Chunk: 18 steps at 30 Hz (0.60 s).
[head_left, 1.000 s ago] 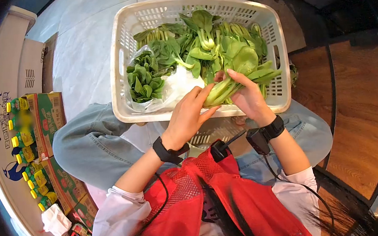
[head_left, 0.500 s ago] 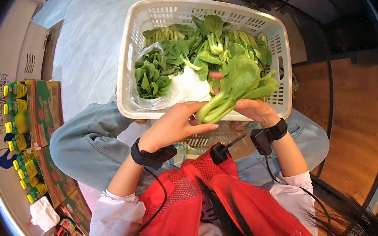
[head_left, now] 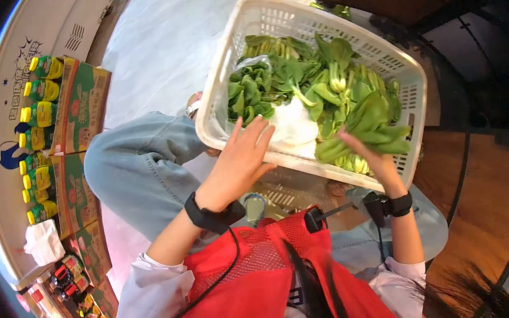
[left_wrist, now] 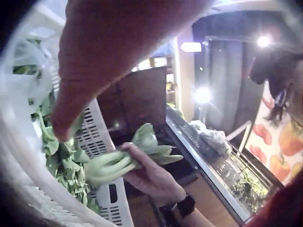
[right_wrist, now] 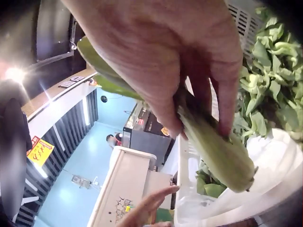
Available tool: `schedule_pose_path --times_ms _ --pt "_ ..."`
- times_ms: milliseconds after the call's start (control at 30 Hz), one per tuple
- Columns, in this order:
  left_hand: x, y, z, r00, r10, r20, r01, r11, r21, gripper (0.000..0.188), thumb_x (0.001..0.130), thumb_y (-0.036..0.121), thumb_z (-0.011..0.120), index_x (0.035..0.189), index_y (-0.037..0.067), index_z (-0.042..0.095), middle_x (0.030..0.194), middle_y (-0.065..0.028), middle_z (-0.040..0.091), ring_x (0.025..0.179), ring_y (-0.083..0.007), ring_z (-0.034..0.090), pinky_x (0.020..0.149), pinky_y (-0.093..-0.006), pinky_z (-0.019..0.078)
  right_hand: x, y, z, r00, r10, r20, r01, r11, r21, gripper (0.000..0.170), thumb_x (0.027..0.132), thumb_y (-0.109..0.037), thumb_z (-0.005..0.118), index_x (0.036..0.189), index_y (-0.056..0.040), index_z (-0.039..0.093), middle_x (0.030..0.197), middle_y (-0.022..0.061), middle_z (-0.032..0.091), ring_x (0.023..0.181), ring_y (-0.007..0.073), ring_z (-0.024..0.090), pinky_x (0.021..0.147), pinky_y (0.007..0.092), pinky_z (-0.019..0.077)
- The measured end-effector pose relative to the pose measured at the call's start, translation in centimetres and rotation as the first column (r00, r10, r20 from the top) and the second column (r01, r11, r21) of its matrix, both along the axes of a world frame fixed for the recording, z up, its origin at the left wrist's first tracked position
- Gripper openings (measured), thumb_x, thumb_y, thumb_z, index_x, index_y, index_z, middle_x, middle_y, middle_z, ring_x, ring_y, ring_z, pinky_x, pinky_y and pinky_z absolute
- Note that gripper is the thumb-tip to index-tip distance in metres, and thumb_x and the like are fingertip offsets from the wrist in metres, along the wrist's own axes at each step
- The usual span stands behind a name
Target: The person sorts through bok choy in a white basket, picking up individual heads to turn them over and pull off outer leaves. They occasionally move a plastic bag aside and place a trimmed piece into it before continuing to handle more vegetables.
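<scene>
In the head view, a bok choy (head_left: 372, 124) is held in my right hand (head_left: 379, 164) over the right front of a white slotted basket (head_left: 293, 17). The right wrist view shows thumb and fingers gripping its pale stalks (right_wrist: 213, 151), base pointing outward. My left hand (head_left: 237, 167) has its fingers spread at the basket's front left rim, holding nothing. Several more bok choy (head_left: 339, 83) lie in the basket. Dark leafy greens (head_left: 251, 92) sit in a clear bag at its left, beside a white plastic bag (head_left: 293, 124).
The basket stands before the person's crossed legs in jeans (head_left: 137, 152). Yellow-capped green bottles (head_left: 45, 115) and green cartons (head_left: 78, 108) line the left, against a white cabinet. Wooden panels (head_left: 502, 184) are at the right. Another leafy bunch (head_left: 335, 10) lies beyond the basket.
The left hand has let go of the bok choy and moved left. The right hand has carried it to the right, over the basket. The head view has turned, shifting the basket rightward.
</scene>
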State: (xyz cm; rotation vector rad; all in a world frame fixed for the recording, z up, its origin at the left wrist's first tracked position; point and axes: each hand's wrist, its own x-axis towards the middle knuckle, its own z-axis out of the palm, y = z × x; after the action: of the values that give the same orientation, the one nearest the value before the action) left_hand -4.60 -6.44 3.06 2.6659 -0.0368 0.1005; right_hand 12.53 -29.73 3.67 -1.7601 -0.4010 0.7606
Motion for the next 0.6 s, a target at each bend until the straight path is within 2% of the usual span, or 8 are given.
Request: schedule_pose_path --times_ms 33,67,100,200,233,367,467,600 --pt "-0.2 0.3 -1.1 1.000 0.029 -0.004 -0.029 0.998 0.057 0.066 0.079 0.027 0.066 0.130 -0.002 0.037 0.121 -0.0221 0.047 0.114 -0.0363 0.046 0.098 -0.0441 0.0370 0.1 0.8 0.7 0.988 -0.096 -0.123 0.101 0.994 0.032 0.029 0.083 -0.020 0.069 0.106 -0.0025 0.064 0.106 0.0088 0.066 0.095 0.0152 0.063 0.079 0.0290 0.0528" --pt "-0.4 0.6 -2.0 0.998 0.057 -0.004 -0.056 0.992 0.114 0.068 0.079 0.027 0.066 0.131 -0.002 0.035 0.119 -0.0218 0.049 0.113 -0.0364 0.046 0.097 -0.0451 0.0370 0.6 2.1 1.3 0.988 -0.079 -0.130 0.084 0.996 0.040 0.028 0.084 -0.020 0.068 0.105 -0.0023 0.064 0.106 0.0092 0.066 0.096 0.0153 0.063 0.079 0.0290 0.0527" --pt "-0.3 0.7 -2.6 0.962 0.101 -0.255 -0.109 0.994 -0.017 0.059 0.075 0.025 0.068 0.122 -0.004 0.046 0.106 -0.0173 0.054 0.104 -0.0329 0.050 0.090 -0.0447 0.0395 1.3 4.0 1.8 0.989 -0.062 -0.134 0.069 0.997 0.045 0.028 0.085 -0.021 0.067 0.105 -0.0021 0.064 0.107 0.0096 0.066 0.096 0.0154 0.063 0.080 0.0290 0.0527" --pt "-0.2 0.3 -2.8 0.940 0.046 -0.337 0.005 0.989 0.151 0.045 0.070 0.022 0.070 0.105 -0.003 0.057 0.092 -0.0130 0.055 0.093 -0.0297 0.051 0.080 -0.0394 0.0410 1.5 9.1 0.4 0.990 0.010 -0.139 0.004 0.996 0.094 0.031 0.083 -0.023 0.069 0.104 -0.0010 0.064 0.102 0.0073 0.067 0.091 0.0135 0.062 0.077 0.0274 0.0505" --pt "-0.3 0.2 -1.9 0.963 0.063 -0.261 -0.009 0.979 0.202 0.026 0.071 0.014 0.065 0.093 0.000 0.062 0.086 -0.0116 0.053 0.090 -0.0273 0.052 0.076 -0.0349 0.0410 1.5 10.5 -1.9 0.993 0.063 -0.098 -0.053 0.994 0.101 0.032 0.083 -0.024 0.070 0.104 -0.0007 0.063 0.100 0.0068 0.067 0.090 0.0133 0.062 0.077 0.0271 0.0500" --pt "-0.6 2.6 -0.4 0.934 0.124 -0.335 -0.103 0.992 0.078 0.030 0.072 0.001 0.052 0.099 0.004 0.064 0.084 -0.0099 0.054 0.086 -0.0257 0.052 0.075 -0.0357 0.0439 0.1 15.4 -6.1 0.979 0.162 -0.127 -0.153 0.985 0.078 0.032 0.082 -0.021 0.070 0.106 -0.0013 0.062 0.099 0.0055 0.067 0.090 0.0119 0.062 0.075 0.0273 0.0520" --pt "0.3 4.4 0.4 0.890 0.068 -0.451 -0.054 0.998 0.043 0.033 0.070 0.001 0.052 0.100 0.004 0.064 0.084 -0.0091 0.056 0.085 -0.0262 0.053 0.074 -0.0358 0.0451 -0.4 16.7 -9.1 0.876 0.380 -0.298 -0.333 0.922 0.195 0.033 0.080 -0.021 0.072 0.105 -0.0014 0.063 0.099 0.0058 0.067 0.088 0.0112 0.061 0.076 0.0260 0.0511" --pt "1.9 4.0 0.6 0.965 -0.025 -0.261 -0.034 0.976 -0.217 0.026 0.068 0.003 0.053 0.091 0.005 0.065 0.080 -0.0052 0.056 0.083 -0.0257 0.052 0.071 -0.0352 0.0431 0.0 17.2 -12.5 0.887 0.441 -0.138 -0.420 0.894 0.159 0.030 0.081 -0.020 0.072 0.103 -0.0017 0.064 0.098 0.0045 0.067 0.087 0.0100 0.061 0.078 0.0247 0.0495"
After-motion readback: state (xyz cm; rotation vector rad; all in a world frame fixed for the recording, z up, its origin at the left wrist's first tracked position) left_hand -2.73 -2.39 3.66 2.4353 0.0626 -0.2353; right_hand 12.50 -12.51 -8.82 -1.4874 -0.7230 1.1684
